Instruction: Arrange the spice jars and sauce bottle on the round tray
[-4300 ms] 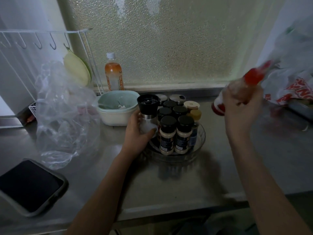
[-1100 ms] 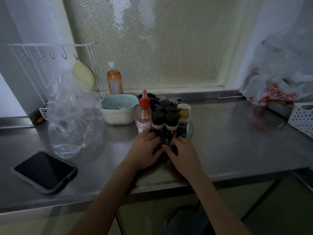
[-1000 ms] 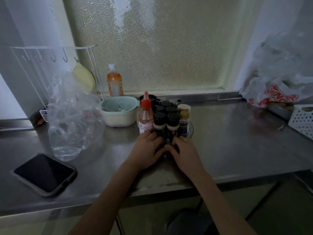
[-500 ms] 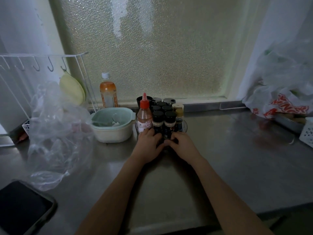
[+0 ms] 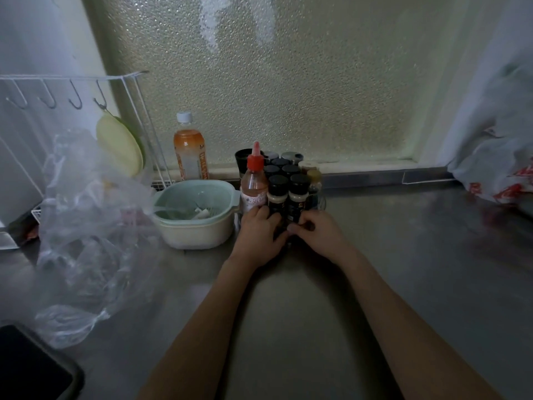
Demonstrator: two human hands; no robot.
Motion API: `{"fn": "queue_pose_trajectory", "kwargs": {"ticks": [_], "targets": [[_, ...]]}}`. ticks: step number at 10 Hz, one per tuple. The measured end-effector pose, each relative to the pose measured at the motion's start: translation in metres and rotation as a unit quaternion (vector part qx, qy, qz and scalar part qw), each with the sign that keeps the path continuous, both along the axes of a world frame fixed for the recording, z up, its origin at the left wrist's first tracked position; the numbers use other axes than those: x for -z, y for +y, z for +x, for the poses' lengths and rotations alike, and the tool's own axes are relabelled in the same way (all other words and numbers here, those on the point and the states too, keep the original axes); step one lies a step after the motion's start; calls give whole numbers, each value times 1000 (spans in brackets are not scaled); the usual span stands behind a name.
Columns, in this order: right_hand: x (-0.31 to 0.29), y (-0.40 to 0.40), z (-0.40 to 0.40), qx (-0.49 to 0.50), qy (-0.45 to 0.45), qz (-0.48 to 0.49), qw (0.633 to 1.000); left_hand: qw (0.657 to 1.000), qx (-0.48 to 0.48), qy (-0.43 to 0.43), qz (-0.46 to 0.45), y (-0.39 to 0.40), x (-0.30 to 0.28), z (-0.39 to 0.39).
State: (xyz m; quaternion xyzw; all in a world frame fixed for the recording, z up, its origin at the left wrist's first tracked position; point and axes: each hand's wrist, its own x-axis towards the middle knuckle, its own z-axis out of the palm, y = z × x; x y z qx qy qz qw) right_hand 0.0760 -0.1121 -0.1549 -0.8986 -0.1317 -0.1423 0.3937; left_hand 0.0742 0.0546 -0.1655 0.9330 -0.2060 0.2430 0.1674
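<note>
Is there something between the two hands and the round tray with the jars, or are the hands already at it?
Nothing visible stands between them. The left hand and right hand are already at the near side of the jar cluster, fingers against the front spice jars. The sauce bottle stands at the cluster's left. The tray itself is mostly hidden.

Red-capped clear plastic sauce bottle [image 5: 253,183]: formerly raised in right hand [image 5: 320,233], now upright at left of the black-lidded spice jars [image 5: 284,186]. Left hand [image 5: 261,235]: off the grinder, now at cluster's front. Cluster: pushed farther back toward the window, beside the pale green bowl [image 5: 196,212].
</note>
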Motion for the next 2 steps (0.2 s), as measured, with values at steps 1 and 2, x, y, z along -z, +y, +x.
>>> {"fn": "queue_pose_trajectory", "kwargs": {"ticks": [1,2], "targets": [[4,2,-2,-5,-16,21,1000,1000,0,-1,-13,-1,0,-1],[-1,6,-10,2,-8,48,999,995,26,-7,-92,1,-7,-12]]}}
